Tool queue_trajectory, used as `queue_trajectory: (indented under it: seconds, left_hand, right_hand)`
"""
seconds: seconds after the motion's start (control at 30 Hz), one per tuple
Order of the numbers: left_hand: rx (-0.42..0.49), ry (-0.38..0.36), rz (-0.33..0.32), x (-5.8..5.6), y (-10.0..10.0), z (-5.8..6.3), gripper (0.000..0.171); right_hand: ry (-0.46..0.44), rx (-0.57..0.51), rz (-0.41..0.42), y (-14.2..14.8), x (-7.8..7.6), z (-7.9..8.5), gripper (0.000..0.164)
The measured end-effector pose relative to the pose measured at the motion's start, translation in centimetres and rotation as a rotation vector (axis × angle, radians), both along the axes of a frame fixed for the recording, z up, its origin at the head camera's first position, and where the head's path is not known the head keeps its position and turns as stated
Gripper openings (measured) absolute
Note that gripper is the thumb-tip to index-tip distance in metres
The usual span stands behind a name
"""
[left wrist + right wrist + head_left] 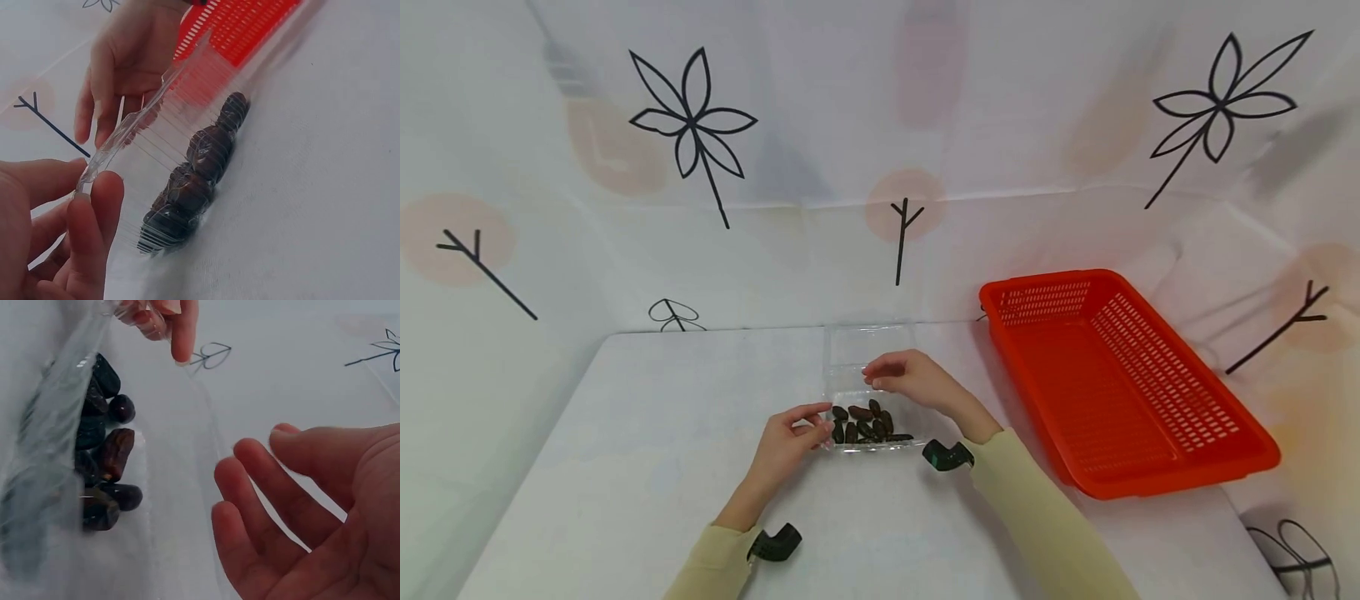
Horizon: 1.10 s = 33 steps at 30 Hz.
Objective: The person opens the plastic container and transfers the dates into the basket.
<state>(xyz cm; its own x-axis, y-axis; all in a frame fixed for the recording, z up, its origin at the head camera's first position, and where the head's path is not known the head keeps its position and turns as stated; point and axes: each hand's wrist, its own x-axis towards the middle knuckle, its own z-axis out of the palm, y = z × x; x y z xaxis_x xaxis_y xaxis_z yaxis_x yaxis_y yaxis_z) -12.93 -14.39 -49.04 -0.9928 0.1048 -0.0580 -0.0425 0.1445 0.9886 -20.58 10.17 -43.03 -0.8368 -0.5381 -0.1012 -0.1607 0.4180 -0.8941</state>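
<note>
A clear plastic clamshell box (891,447) lies on the table with its lid (868,342) folded back toward the wall. Several dark brown, glossy dates (863,429) are gathered along its near side. At the box's left rim my left hand (786,442) pinches the edge between thumb and fingers; the left wrist view shows these fingers (94,215) on the thin plastic rim. My right hand (917,381) hovers over the back right part of the box, around the hinge side. Its fingers (275,487) are loosely bent and spread, with nothing between them.
To the right stands a large red perforated plastic basket (1120,492), its slotted wall close to my right forearm. A white cloth covers the table (640,450), and a patterned white sheet (805,258) hangs behind it. Dark wrist cameras (775,543) sit on both sleeves.
</note>
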Motion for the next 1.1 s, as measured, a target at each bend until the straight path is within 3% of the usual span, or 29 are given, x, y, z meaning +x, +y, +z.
queue_trajectory:
  seconds: [0.23,0.57,0.87,1.1]
  left_hand:
    - [0.003,-0.04,0.007,0.0,-0.1,0.4,0.034]
    - [-0.003,-0.058,-0.002,0.0,-0.2,0.2,0.036]
    - [-0.007,-0.045,-0.003,0.0,-0.3,0.1,0.035]
    - [0.007,-0.062,-0.005,0.0,-0.3,0.1,0.035]
  right_hand:
    - [-0.039,-0.001,0.11,-1.3,-1.4,0.2,0.027]
    - [0.057,0.123,0.22,-3.2,-2.0,-0.8,0.024]
    - [-0.05,0.185,0.253,-4.6,-2.3,-1.6,0.026]
    - [-0.005,0.251,0.283,-5.5,-2.7,-2.3,0.024]
